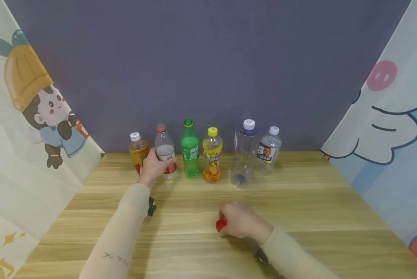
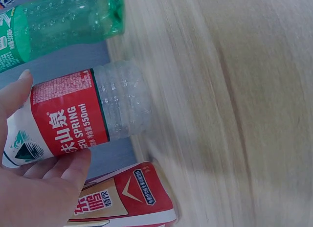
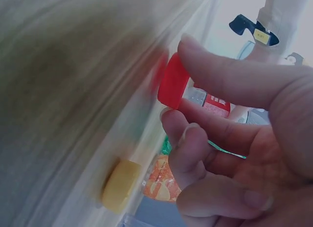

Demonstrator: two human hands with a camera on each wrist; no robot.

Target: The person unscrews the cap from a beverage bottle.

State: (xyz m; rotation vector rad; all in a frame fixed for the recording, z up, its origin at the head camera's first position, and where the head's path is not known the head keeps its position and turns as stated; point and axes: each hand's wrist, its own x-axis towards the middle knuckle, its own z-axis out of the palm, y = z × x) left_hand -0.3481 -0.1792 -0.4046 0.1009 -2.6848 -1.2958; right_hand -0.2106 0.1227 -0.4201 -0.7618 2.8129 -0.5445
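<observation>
Left hand (image 1: 154,166) wraps clear plastic bottle with red-and-white label (image 1: 165,149), left of centre in head view; right hand (image 1: 242,220) pinches small red plastic cap (image 1: 221,225), lower centre.

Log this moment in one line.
Left hand: grips red-labelled clear bottle | right hand: pinches red piece | yellow piece: on table

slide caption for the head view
Left hand grips a red-labelled bottle, one of six, while the right hand pinches a small red cap.
</observation>
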